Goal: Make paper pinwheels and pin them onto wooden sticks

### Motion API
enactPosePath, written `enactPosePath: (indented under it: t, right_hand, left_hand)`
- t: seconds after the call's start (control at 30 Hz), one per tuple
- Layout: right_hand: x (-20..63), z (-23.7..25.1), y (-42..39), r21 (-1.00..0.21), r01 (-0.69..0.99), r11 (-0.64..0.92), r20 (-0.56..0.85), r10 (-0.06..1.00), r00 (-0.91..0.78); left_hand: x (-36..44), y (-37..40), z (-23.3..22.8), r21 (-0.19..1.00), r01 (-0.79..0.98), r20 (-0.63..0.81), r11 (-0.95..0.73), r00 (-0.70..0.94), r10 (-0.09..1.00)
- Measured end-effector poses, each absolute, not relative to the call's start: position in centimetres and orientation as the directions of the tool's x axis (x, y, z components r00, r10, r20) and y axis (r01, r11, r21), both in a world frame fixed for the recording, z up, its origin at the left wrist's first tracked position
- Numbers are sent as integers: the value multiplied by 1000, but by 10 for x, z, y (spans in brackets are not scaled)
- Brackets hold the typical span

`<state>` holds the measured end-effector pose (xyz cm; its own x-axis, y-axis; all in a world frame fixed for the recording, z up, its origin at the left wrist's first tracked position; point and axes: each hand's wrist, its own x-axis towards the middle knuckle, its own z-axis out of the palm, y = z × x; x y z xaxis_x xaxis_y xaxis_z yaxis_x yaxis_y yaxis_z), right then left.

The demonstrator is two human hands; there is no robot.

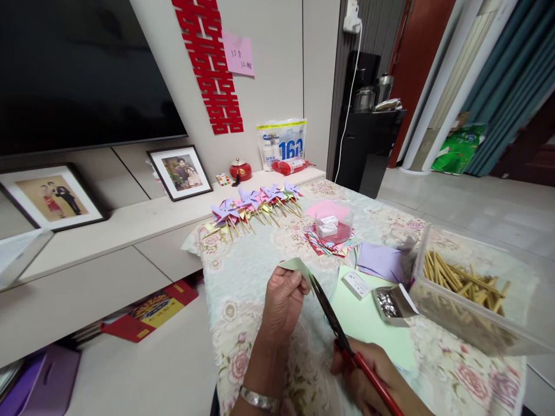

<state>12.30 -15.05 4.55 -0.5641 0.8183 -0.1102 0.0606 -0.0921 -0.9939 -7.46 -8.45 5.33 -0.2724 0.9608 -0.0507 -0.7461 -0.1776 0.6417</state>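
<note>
Left hand: fingers pinched on a small pale green paper piece, held above the near edge of the floral-cloth tabletop. Right hand: closed around red-handled scissors, blades at the paper. Clear plastic box of wooden sticks: right edge.

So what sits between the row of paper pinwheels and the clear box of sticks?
In the head view, a small clear tub on patterned papers, then purple paper, lie between pinwheels and stick box.

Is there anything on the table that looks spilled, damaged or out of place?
Nothing stands out. The left hand holds a green paper piece at the scissors in the right hand. Pinwheels lie in a row, sticks stay inside the clear box.
</note>
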Motion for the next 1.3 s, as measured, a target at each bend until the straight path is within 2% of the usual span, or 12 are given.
enactPosePath:
  t: [0.1,0.23,0.7,0.93,1.1,1.3]
  right_hand:
    - [119,30,-143,-985,104,-135,-171,770,-615]
    - [118,19,-140,-986,110,-123,-165,773,-612]
    - [119,30,-145,-974,198,-113,-212,767,-605]
    - [122,26,-149,-987,136,-84,-150,784,-602]
    - [119,15,-144,-992,-22,-124,-85,784,-615]
    - [118,1,-143,-978,-85,-193,-110,811,-575]
  left_hand:
    - [-75,-85,53,646,-744,-49,-169,-262,964]
    - [-74,-85,53,651,-741,-44,-161,-249,967]
    - [-75,-86,53,654,-743,-55,-145,-238,970]
    - [-73,-83,52,664,-730,-49,-161,-258,965]
    - [-70,-83,53,658,-727,-51,-198,-305,951]
    - [-68,-83,55,692,-695,-55,-194,-319,946]
